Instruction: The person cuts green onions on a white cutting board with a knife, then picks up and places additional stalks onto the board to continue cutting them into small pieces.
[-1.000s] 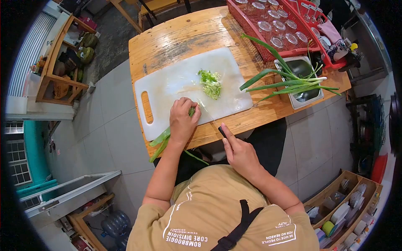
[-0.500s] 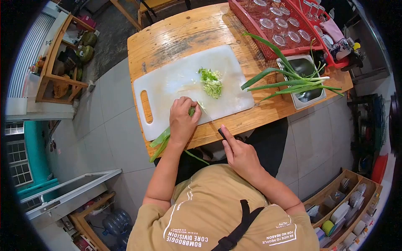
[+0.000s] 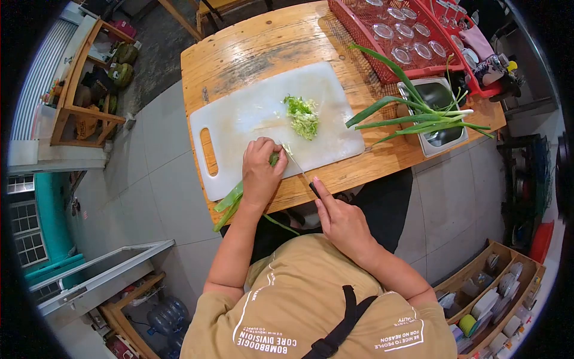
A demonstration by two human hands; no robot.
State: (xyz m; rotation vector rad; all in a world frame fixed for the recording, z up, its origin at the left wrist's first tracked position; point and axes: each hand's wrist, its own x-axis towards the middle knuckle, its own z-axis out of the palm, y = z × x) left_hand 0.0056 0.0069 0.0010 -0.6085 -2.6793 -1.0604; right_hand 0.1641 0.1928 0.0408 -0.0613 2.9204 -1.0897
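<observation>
left hand (image 3: pixel 260 172): your grip curls over the spring onions (image 3: pixel 230 198) on the cutting board (image 3: pixel 239 119) | right hand (image 3: pixel 342 222): your grip closes around the knife (image 3: pixel 298 165)

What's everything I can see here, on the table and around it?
table: one, wooden, under everything
cutting board: one, white, middle of the table
chopped onion pile: one, green and pale, on the board
held onion stalks: a few, green, ends hanging over the table's near edge
whole spring onions: a bunch, green, lying across the steel tub
steel tub: one, silver, right of the board
crate: one, red, far right corner
glasses: several, clear, in the crate
knife: one, dark handle, blade on the board
left hand: pressing the held onion stalks onto the board
right hand: gripping the knife
</observation>
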